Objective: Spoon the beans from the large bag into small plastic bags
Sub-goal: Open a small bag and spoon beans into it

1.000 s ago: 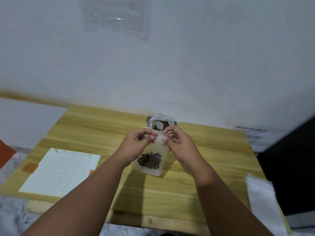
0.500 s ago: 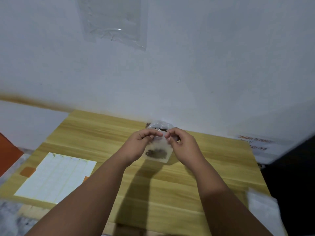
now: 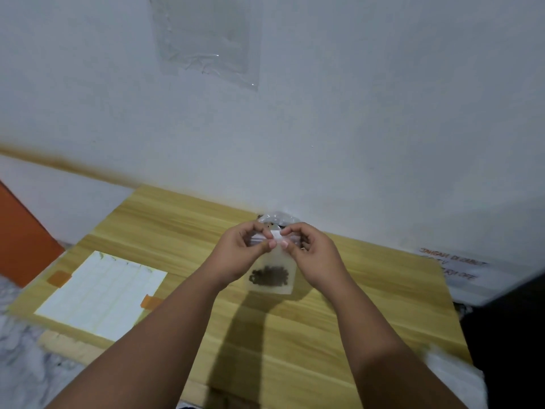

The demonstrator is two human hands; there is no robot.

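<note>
**Small bag (image 3: 272,278) pinched at its top edge**

We pinch the bag's top edge between thumb and forefinger of the left hand (image 3: 244,252) and right hand (image 3: 314,256), over the wooden table (image 3: 368,305). Beans (image 3: 268,276) fill its bottom. The large bag (image 3: 278,219) sits behind, against the wall.

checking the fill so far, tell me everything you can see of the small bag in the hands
The small bag is clear, soft-looking plastic, hanging upright above the table, with a dark clump of beans settled at its bottom. The left hand and right hand pinch its top edge, close together.
</note>
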